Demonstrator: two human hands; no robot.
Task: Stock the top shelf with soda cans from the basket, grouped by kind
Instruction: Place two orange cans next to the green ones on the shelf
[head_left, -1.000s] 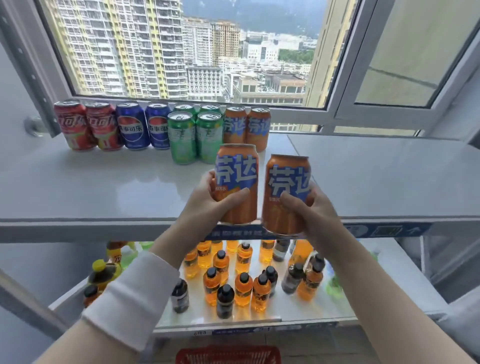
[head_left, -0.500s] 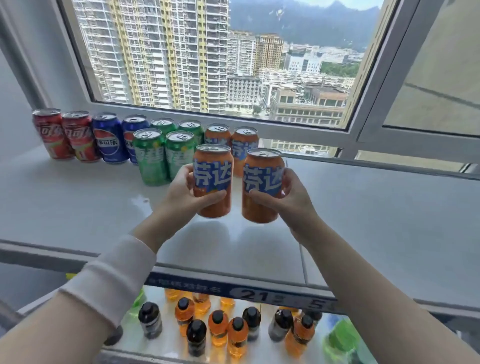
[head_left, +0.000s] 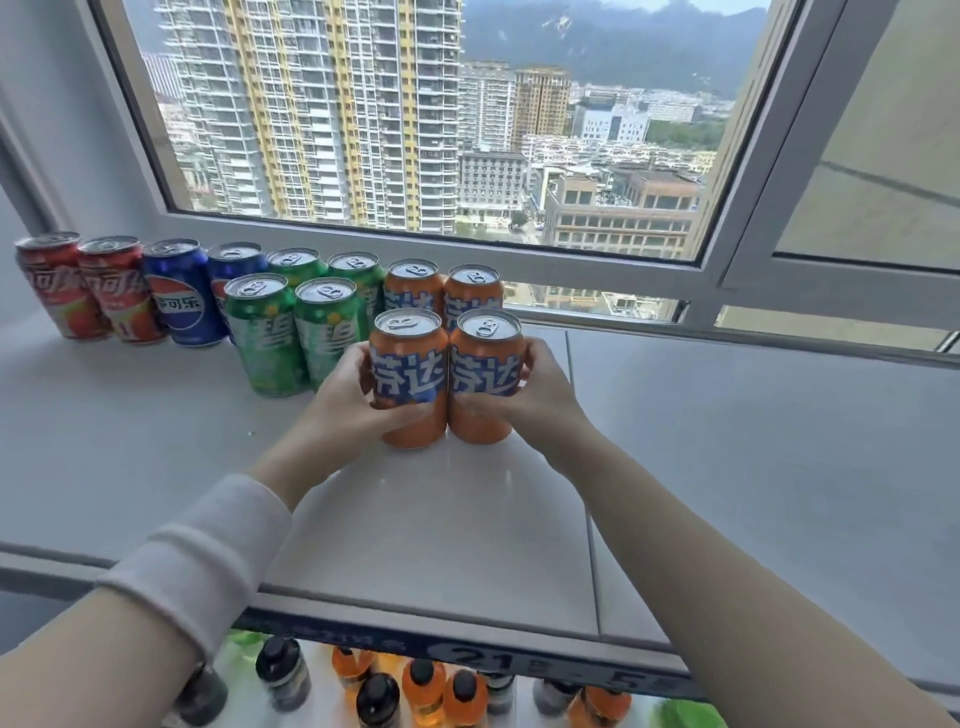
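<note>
On the top shelf (head_left: 727, 441), two red cans (head_left: 83, 286), two blue cans (head_left: 182, 296), four green cans (head_left: 291, 332) and two rear orange cans (head_left: 441, 286) are standing grouped by kind. Just in front of that pair, the left hand (head_left: 348, 400) is wrapping its grip round the left orange can (head_left: 408, 379) and the right hand (head_left: 540, 395) round the right orange can (head_left: 483, 374), the cans touching and seemingly set down. The basket is not showing, so remaining stock is unknown; the green cans are crowding just beside the left hand, and bottles (head_left: 421, 691) are standing below.
</note>
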